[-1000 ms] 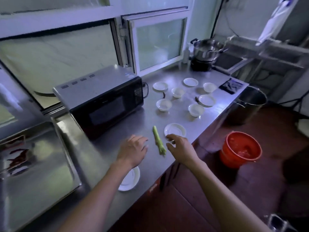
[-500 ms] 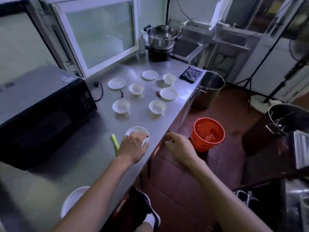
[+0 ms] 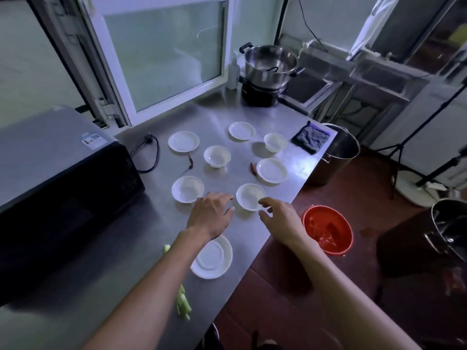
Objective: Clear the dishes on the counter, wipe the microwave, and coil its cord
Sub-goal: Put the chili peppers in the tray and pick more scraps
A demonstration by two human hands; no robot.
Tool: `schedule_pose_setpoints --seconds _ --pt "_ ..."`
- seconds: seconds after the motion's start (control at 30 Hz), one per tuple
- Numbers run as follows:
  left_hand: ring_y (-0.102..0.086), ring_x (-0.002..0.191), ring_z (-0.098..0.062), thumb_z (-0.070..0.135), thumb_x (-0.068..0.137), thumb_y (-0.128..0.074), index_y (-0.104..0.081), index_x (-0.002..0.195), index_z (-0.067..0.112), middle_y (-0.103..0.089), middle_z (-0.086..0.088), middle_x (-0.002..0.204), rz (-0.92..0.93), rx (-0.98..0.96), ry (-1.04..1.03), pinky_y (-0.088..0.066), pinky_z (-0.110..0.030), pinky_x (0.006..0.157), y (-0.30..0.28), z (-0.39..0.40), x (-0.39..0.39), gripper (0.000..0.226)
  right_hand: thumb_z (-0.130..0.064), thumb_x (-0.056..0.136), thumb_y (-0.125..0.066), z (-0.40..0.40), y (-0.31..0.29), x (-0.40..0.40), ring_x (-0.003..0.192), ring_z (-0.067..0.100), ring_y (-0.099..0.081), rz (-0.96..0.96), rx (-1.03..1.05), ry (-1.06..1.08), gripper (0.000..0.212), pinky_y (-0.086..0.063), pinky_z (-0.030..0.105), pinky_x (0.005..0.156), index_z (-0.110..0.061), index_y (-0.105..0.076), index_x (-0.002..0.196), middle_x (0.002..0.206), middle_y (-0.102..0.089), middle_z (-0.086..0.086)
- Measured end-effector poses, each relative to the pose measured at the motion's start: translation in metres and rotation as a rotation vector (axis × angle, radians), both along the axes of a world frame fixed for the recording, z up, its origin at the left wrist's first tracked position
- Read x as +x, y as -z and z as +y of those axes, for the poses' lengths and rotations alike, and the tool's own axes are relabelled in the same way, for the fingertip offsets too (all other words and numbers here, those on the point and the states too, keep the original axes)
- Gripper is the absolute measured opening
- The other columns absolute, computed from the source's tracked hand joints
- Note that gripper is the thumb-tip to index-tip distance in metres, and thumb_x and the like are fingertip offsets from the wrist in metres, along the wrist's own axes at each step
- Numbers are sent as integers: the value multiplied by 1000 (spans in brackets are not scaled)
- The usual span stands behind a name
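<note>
Both hands have moved forward from the near plate (image 3: pixel 211 257) toward the small bowls. The left hand (image 3: pixel 211 215) hovers, fingers loose, between two bowls, holding nothing; the right hand (image 3: pixel 279 215), fingers spread, reaches the rim of the nearest bowl (image 3: pixel 250 195), not yet gripping.

Clearing the dishes looks to be the step in hand, barely begun. Next comes closing on that bowl and lifting it, perhaps stacking.

On the table (image 3: pixel 126 248) I count seven white dishes: four bowls and three plates. Two chilli bits and one green stalk (image 3: pixel 182 303) also lie there. The microwave (image 3: pixel 63 173) sits at left, its cord (image 3: pixel 151 152) loose behind it.
</note>
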State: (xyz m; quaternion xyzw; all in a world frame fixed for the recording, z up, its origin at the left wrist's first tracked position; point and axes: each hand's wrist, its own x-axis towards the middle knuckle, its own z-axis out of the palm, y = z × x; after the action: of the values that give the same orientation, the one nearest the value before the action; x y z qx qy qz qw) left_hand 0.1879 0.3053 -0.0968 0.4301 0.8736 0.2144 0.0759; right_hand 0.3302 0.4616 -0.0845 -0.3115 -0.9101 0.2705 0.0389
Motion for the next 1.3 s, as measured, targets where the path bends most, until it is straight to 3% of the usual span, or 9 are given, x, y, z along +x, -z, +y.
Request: schedule_pose_setpoints --seconds 0.47,0.6,0.7,0.9,1.13,1.3 --pt "-52 121 -23 37 98 -50 -56 134 23 -61 2 132 -35 -111 -52 -41 -39 98 24 97 -67 39 -29 95 -60 111 39 -95 108 22 -62 -87 -65 -42 34 -53 40 88 -21 -63 128 124 -65 1" --pt "-50 124 -22 36 99 -49 -55 135 22 -59 3 134 -83 -169 -100 -39 -38 102 38 136 -88 39 -27 95 -57 158 66 -129 108 22 -61 -137 -110 -77 32 -50 34 79 -20 -63 126 123 -64 1" --pt "-49 125 -21 36 99 -49 -55 135 22 -59 3 135 -120 -218 -133 -39 -37 102 51 164 -102 39 -21 93 -56 188 85 -153 98 26 -62 -190 -124 -105 28 -47 33 71 -16 -65 119 113 -65 5" --pt "-52 123 -20 35 98 -51 -59 131 22 -61 3 133 -198 -261 -219 -41 -38 102 76 199 -115 37 -14 92 -48 222 116 -189 85 35 -59 -233 -88 -190 14 -51 44 70 -11 -62 95 89 -63 9" --pt "-55 117 -22 33 96 -56 -63 126 21 -64 2 127 -228 -269 -279 -43 -37 97 95 209 -125 33 -11 91 -47 229 141 -214 106 34 -56 -237 -48 -305 27 -48 41 80 -14 -64 113 115 -65 7" --pt "-56 118 -22 32 96 -57 -63 126 20 -64 1 127 -256 -245 -289 -43 -38 97 103 210 -132 33 -13 97 -43 230 152 -218 104 34 -52 -248 50 -330 23 -45 41 77 -10 -63 106 108 -65 9"
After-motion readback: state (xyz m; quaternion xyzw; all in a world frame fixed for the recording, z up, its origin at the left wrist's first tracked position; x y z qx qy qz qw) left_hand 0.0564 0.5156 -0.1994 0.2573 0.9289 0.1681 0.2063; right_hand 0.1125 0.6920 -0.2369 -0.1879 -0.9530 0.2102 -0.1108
